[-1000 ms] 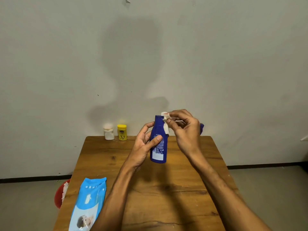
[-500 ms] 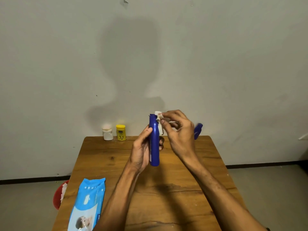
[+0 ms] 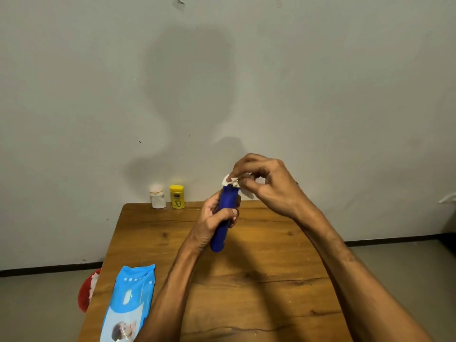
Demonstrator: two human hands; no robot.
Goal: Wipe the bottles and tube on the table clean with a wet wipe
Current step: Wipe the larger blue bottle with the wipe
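My left hand [image 3: 214,222] grips a dark blue bottle [image 3: 223,225] held upright above the wooden table [image 3: 259,280], narrow side toward me. My right hand [image 3: 266,186] pinches a small white wet wipe [image 3: 232,181] against the top of the blue bottle. At the table's far left edge stand a small white bottle [image 3: 157,199] and a yellow bottle [image 3: 177,196], side by side against the wall. My right hand hides whatever lies behind it.
A light blue pack of wet wipes [image 3: 128,304] lies at the table's near left corner. A red bin [image 3: 86,290] with white wipes in it sits on the floor left of the table. The wall runs close behind the table's far edge.
The blue bottle has been turned from its labelled face to its narrow side. My right hand with the wipe has stayed at the bottle's top and now covers the second blue item behind it.
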